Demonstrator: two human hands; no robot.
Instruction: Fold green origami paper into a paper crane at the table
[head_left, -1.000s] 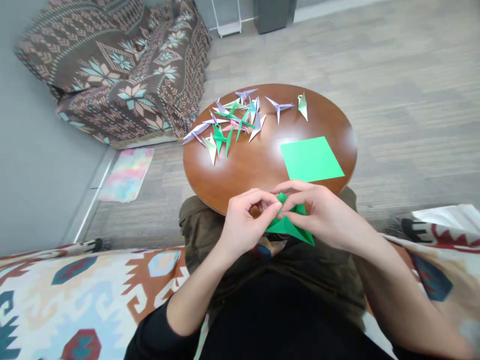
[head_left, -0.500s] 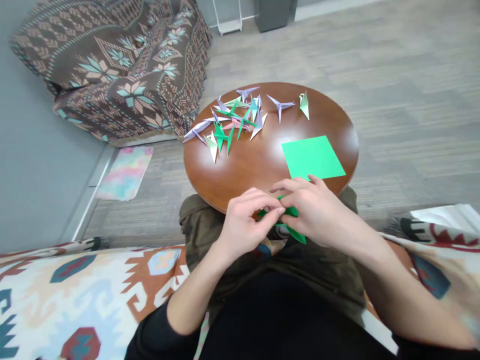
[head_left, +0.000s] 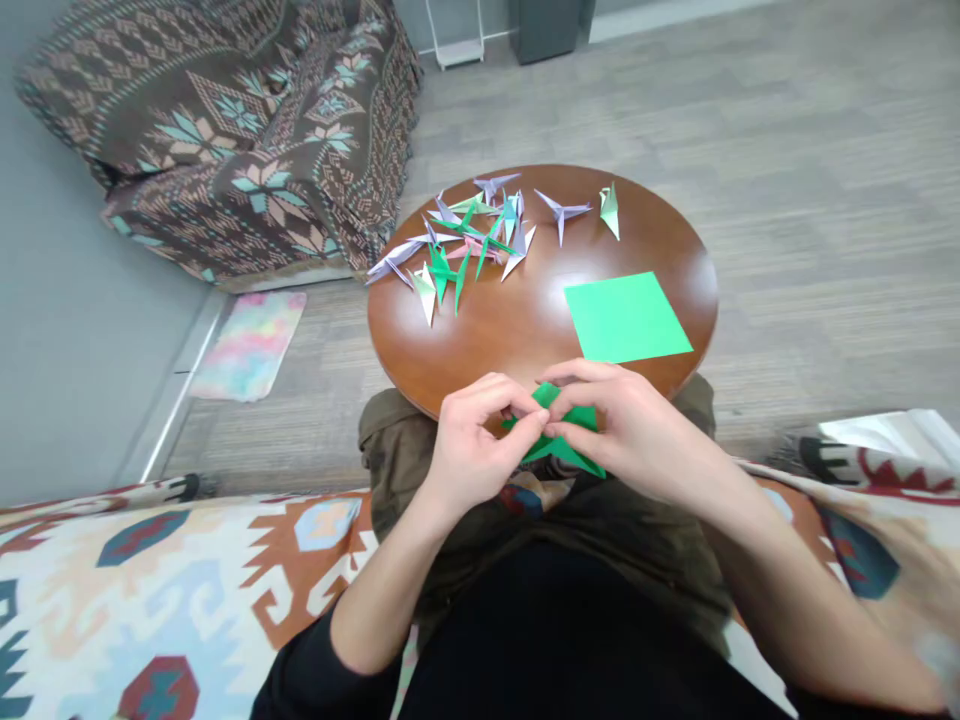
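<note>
Both hands meet at the near edge of a round brown table (head_left: 525, 330), pinching a partly folded green paper piece (head_left: 564, 448) between them. My left hand (head_left: 476, 450) grips its left side with curled fingers. My right hand (head_left: 637, 435) pinches its top and right side. A flat green paper square (head_left: 626, 316) lies on the table just beyond my right hand. A pile of several folded paper shapes (head_left: 469, 240) in green, lilac and white lies at the table's far left.
A folded lilac shape (head_left: 560, 212) and a pale green one (head_left: 609, 208) lie apart at the table's far edge. A patterned brown sofa (head_left: 240, 130) stands at the back left. A pastel mat (head_left: 251, 345) lies on the floor. I sit on a patterned seat cover (head_left: 150, 580).
My hands have shifted slightly left on the green piece, and my fingers have reworked their pinch; the piece's lower point sticks out less than before.
</note>
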